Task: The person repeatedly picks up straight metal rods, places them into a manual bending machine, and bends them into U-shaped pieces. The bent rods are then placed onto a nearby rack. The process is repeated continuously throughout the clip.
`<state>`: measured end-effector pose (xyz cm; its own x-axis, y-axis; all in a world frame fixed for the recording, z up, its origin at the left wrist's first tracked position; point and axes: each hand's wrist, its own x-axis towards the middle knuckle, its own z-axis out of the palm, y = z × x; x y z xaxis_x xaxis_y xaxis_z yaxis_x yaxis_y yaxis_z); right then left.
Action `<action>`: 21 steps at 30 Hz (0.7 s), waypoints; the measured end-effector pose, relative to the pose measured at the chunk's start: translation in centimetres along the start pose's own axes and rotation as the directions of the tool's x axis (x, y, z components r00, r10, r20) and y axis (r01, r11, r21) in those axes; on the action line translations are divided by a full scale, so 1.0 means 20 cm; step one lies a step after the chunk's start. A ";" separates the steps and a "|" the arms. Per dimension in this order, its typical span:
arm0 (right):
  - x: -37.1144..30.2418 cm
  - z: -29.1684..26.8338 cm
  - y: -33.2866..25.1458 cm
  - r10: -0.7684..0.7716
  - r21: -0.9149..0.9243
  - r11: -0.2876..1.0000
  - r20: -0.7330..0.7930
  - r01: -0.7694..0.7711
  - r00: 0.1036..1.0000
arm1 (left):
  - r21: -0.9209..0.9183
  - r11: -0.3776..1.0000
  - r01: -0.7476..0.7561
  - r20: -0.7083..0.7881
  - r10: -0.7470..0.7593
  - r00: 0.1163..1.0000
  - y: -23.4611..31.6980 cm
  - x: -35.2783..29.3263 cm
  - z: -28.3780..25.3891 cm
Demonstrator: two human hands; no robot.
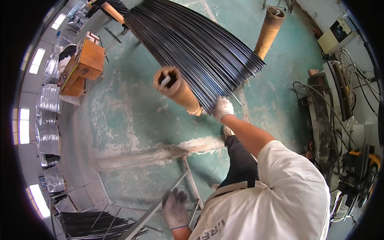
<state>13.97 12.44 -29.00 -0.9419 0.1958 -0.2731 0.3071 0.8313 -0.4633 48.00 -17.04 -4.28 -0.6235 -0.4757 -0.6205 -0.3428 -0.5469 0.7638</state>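
A wide layer of long black rods (pixel 192 48) stretches away from me, its near ends spread out in a fan. My right hand (pixel 223 108), in a white knit glove, is closed on the ends at the near corner of this layer. Its fingertips are partly hidden among the rods. My left hand (pixel 175 208), in a white glove with grey-coated fingers, hangs low beside a grey metal frame (pixel 154 209). Its fingers are loosely apart, and I see nothing in them.
Brown cardboard tubes stand upright by the rods, one on the near left (pixel 176 89) and one on the right (pixel 270 32). More black strips (pixel 92 225) lie at lower left. A wooden cabinet (pixel 90 60) stands left; cables (pixel 352 68) and machinery line the right wall. Another person (pixel 114 8) is at the far end.
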 end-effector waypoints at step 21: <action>0.79 -0.21 0.23 0.151 0.118 0.971 0.381 -0.210 0.912 | 0.613 0.377 -0.695 0.443 0.564 0.697 0.44 0.84 2.12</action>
<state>-0.07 21.48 -31.89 -0.7611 0.1061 -0.6399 0.5116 0.7046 -0.4917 4.75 -0.75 -0.39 -0.9391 -0.3349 0.0773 -0.1268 0.5467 0.8277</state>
